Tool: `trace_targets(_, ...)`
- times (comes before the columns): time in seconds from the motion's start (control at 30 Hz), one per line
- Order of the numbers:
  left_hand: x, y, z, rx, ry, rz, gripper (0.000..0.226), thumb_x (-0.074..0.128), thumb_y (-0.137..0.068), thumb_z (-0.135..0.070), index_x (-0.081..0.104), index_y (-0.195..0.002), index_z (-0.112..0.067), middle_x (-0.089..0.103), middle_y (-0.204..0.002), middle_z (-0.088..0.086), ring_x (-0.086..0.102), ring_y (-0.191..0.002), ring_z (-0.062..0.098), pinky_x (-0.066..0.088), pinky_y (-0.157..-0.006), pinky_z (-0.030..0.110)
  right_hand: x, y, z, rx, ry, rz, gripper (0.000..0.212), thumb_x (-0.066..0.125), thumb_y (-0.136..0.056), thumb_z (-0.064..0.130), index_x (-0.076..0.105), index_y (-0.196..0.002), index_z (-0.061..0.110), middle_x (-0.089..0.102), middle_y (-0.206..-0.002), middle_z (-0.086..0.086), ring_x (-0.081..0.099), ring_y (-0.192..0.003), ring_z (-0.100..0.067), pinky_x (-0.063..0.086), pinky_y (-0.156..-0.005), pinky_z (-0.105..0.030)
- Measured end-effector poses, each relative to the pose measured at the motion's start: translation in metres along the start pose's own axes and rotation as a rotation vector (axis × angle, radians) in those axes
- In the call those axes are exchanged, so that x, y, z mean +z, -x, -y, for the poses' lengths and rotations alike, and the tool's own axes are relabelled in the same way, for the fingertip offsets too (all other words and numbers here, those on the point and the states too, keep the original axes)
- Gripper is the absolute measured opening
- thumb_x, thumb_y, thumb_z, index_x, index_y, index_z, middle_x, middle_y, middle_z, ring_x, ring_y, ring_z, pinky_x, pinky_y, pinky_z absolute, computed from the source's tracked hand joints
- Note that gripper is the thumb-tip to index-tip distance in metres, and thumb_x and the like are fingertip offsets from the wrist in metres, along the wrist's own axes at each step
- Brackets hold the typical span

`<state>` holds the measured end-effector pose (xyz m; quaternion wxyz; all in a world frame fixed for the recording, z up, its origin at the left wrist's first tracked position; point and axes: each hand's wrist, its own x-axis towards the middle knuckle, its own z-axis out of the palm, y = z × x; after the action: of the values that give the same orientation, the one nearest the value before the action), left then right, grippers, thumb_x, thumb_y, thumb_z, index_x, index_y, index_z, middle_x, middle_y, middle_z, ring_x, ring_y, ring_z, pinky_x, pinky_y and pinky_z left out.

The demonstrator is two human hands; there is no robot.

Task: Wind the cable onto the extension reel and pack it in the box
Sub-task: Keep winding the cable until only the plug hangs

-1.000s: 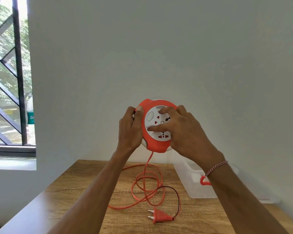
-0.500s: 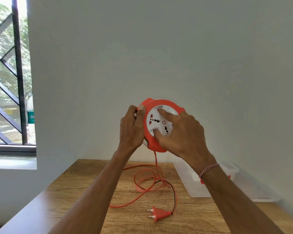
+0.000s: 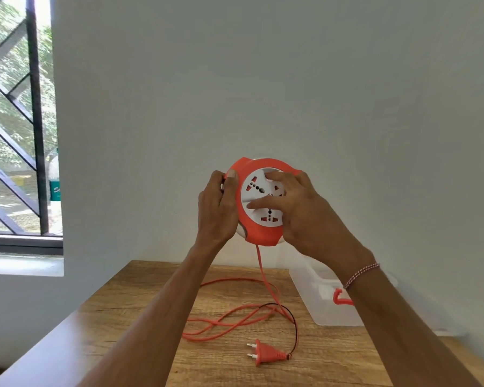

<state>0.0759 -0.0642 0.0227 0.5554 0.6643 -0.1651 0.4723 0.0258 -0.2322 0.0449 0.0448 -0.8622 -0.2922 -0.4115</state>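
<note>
Held up above the desk [image 3: 140,317]: the reel [image 3: 260,230], orange with a white middle. Left hand [image 3: 215,208] wrapped round its left edge, thumb on the front. Right hand [image 3: 299,210] spread on the white face, fingers pressing as if to turn it. Much cable [image 3: 235,325] lying loose near the middle of the desk, plug [image 3: 266,354] toward the near edge. Box [image 3: 327,308] waiting open by the far right corner. Winding only part done; packing not started.
</note>
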Motion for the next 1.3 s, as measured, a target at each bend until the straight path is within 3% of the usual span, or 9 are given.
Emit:
trace_targets(0.17, 0.0, 0.003, 0.0, 0.014, 0.001, 0.04, 0.038, 0.039, -0.101, -0.044, 0.054, -0.093, -0.01, 0.067, -0.08, -0.012, 0.068, -0.065, 0.012, 0.059, -0.055, 0.03, 0.003, 0.003, 0.003, 0.033, 0.181, -0.03, 0.065, 0.086, -0.067, 0.028, 0.059, -0.125, 0.044, 0.053, -0.133, -0.008, 0.046, -0.113, -0.031, 0.055, -0.08, -0.045)
trace_targets(0.33, 0.0, 0.004, -0.002, 0.017, -0.02, 0.028, 0.039, 0.04, -0.099, -0.047, 0.055, -0.093, -0.012, 0.068, -0.073, -0.005, 0.068, -0.061, 0.013, 0.06, -0.055, 0.039, 0.012, 0.005, 0.001, 0.121, 0.159, -0.143, 0.059, 0.064, -0.077, 0.047, 0.048, -0.134, 0.048, 0.057, -0.118, -0.007, 0.052, -0.102, -0.024, 0.053, -0.074, -0.035)
trace_targets(0.53, 0.003, 0.006, -0.006, 0.03, -0.033, 0.023, 0.042, 0.039, -0.099, -0.049, 0.053, -0.089, -0.011, 0.065, -0.07, 0.003, 0.065, -0.06, 0.02, 0.055, -0.056, 0.049, 0.016, 0.001, 0.006, 0.267, 0.059, -0.255, 0.079, 0.045, -0.076, 0.08, 0.051, -0.137, 0.03, 0.07, -0.114, -0.002, 0.069, -0.087, -0.022, 0.056, -0.076, -0.032)
trace_targets(0.73, 0.002, 0.006, -0.007, 0.021, -0.035, 0.032, 0.042, 0.038, -0.099, -0.048, 0.054, -0.092, -0.009, 0.065, -0.07, -0.002, 0.065, -0.059, 0.015, 0.057, -0.055, 0.044, 0.009, 0.0, 0.001, 0.202, 0.046, -0.244, 0.068, 0.053, -0.08, 0.07, 0.058, -0.13, 0.024, 0.068, -0.115, -0.004, 0.06, -0.097, -0.023, 0.054, -0.076, -0.035)
trace_targets(0.87, 0.001, 0.005, -0.006, 0.011, -0.026, 0.024, 0.041, 0.039, -0.101, -0.045, 0.054, -0.092, -0.007, 0.066, -0.072, 0.003, 0.065, -0.06, 0.02, 0.057, -0.055, 0.047, 0.002, -0.002, -0.004, 0.047, -0.064, -0.26, 0.027, 0.068, -0.086, 0.023, 0.065, -0.113, 0.023, 0.063, -0.12, -0.005, 0.053, -0.108, -0.021, 0.056, -0.084, -0.039)
trace_targets(0.93, 0.001, 0.005, -0.006, 0.012, -0.019, 0.023, 0.042, 0.038, -0.1, -0.045, 0.054, -0.093, -0.007, 0.067, -0.074, 0.002, 0.066, -0.062, 0.019, 0.058, -0.057, 0.046, -0.001, -0.001, -0.005, 0.009, -0.05, -0.125, 0.039, 0.072, -0.081, 0.01, 0.066, -0.113, 0.03, 0.055, -0.133, -0.004, 0.045, -0.12, -0.025, 0.052, -0.088, -0.041)
trace_targets(1.07, 0.001, 0.005, -0.005, 0.012, -0.006, 0.032, 0.041, 0.038, -0.1, -0.046, 0.054, -0.093, -0.009, 0.066, -0.074, -0.001, 0.066, -0.064, 0.017, 0.059, -0.058, 0.045, -0.003, 0.001, 0.002, 0.023, 0.088, 0.045, 0.06, 0.086, -0.067, 0.019, 0.065, -0.119, 0.04, 0.048, -0.142, -0.003, 0.04, -0.123, -0.03, 0.051, -0.088, -0.046)
trace_targets(1.2, 0.001, 0.006, -0.004, 0.01, -0.012, 0.047, 0.042, 0.039, -0.098, -0.049, 0.054, -0.092, -0.01, 0.066, -0.072, -0.005, 0.068, -0.063, 0.017, 0.059, -0.057, 0.045, -0.001, 0.003, 0.003, 0.023, 0.189, -0.03, 0.058, 0.084, -0.068, 0.033, 0.063, -0.12, 0.045, 0.057, -0.129, -0.006, 0.05, -0.109, -0.029, 0.052, -0.079, -0.041)
trace_targets(1.3, 0.001, 0.005, -0.005, 0.017, 0.005, 0.037, 0.045, 0.04, -0.099, -0.05, 0.052, -0.088, -0.008, 0.064, -0.07, 0.005, 0.064, -0.061, 0.027, 0.055, -0.054, 0.051, 0.003, 0.004, 0.001, 0.074, 0.201, -0.102, 0.059, 0.069, -0.074, 0.045, 0.051, -0.13, 0.05, 0.057, -0.117, -0.006, 0.052, -0.1, -0.024, 0.052, -0.073, -0.036)
